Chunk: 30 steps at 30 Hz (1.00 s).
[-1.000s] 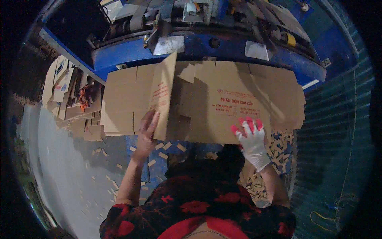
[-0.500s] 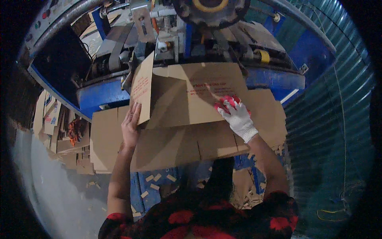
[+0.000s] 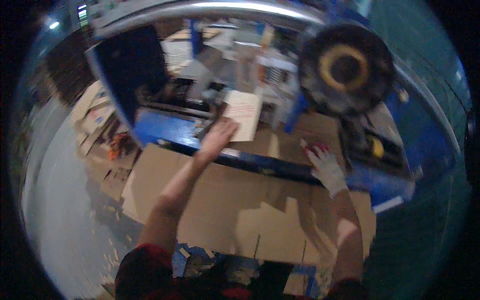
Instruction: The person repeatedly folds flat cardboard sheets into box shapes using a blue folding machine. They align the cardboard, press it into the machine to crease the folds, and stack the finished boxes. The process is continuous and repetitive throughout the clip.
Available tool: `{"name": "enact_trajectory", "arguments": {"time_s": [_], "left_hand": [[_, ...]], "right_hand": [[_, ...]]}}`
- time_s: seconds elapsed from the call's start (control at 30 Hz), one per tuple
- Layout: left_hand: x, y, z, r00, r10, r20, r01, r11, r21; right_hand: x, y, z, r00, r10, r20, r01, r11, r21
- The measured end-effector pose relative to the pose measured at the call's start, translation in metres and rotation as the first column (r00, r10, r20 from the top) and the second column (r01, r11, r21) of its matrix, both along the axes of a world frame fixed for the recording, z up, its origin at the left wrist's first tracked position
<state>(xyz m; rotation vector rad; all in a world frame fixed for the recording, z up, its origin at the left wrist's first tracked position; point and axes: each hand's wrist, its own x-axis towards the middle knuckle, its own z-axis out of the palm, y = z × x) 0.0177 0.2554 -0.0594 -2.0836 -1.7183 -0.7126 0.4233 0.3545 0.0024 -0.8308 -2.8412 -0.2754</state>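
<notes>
The left hand (image 3: 216, 139), bare, is reaching forward with its fingers spread and released, lying against the lower edge of a pale cardboard flap (image 3: 243, 116) that is standing up over the blue machine (image 3: 165, 131). The right hand (image 3: 326, 166), in a white glove with red fingertips, is pressing flat on a brown sheet (image 3: 287, 142) just past the machine's blue front rail; its fingers are extended, gripping nothing. Blur is softening both hands, so exact contact is hard to judge.

To feed well, both palms should probably be pushing evenly so the sheet is going in square, with fingertips staying well back from the large dark wheel (image 3: 346, 69) with its yellow ring.

A big flat cardboard stack (image 3: 215, 210) is lying on the table nearest the person, brown, with slots cut in its near edge. The raised flap is carrying faint reddish print, too blurred to read. More flattened cartons (image 3: 95, 112) are lying at the left, and scraps (image 3: 112, 247) are littering the grey floor (image 3: 60, 210).
</notes>
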Motion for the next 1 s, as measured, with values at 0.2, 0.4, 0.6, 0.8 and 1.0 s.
{"name": "enact_trajectory", "arguments": {"time_s": [0.2, 0.4, 0.6, 0.8, 1.0], "left_hand": [[0.017, 0.077, 0.012, 0.915, 0.400, -0.060, -0.402, 0.915, -0.035], [0.033, 0.045, 0.032, 0.990, 0.091, 0.111, -0.073, 0.986, -0.152], [-0.079, -0.047, 0.132, 0.967, 0.234, 0.105, -0.255, 0.920, 0.297], [-0.229, -0.070, 0.324, 0.863, 0.463, 0.200, -0.466, 0.580, 0.668], [-0.249, -0.061, 0.364, 0.852, 0.484, 0.199, -0.462, 0.517, 0.721]], "right_hand": [[-0.022, 0.049, 0.009, 0.978, -0.207, 0.024, 0.204, 0.975, 0.092], [-0.019, 0.022, -0.003, 0.964, -0.253, -0.081, 0.262, 0.954, 0.143], [0.004, -0.148, -0.043, 0.795, -0.443, -0.414, 0.294, 0.879, -0.376], [0.007, -0.272, -0.044, 0.618, -0.783, 0.073, 0.766, 0.579, -0.279], [-0.014, -0.275, -0.039, 0.627, -0.777, -0.049, 0.760, 0.624, -0.181]]}}
